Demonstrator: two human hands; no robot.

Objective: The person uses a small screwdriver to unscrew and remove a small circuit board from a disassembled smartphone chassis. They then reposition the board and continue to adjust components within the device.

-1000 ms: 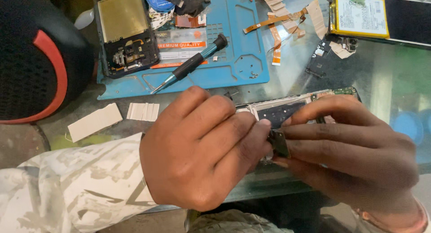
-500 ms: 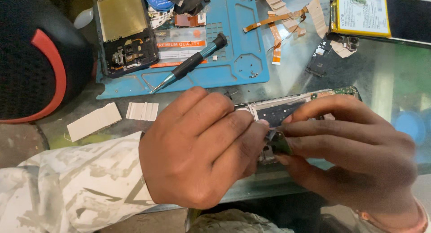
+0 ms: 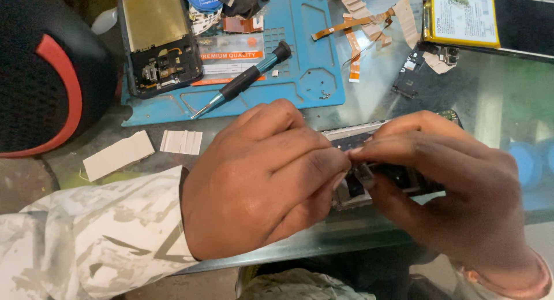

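Left hand (image 3: 262, 181): I see it curled, fingertips pinching the phone frame (image 3: 369, 161) at its near end.
Right hand (image 3: 444, 184): clamped over the frame's other side.
Frame: low over the glass table (image 3: 496, 103), between both hands.
Screwdriver (image 3: 245, 80): lying on the blue mat (image 3: 311, 57), well apart.

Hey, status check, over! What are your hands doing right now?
Left hand and right hand both pinching the opened phone frame. Fingers meet on a small dark part. Screwdriver idle on the blue mat. Nothing blocking.
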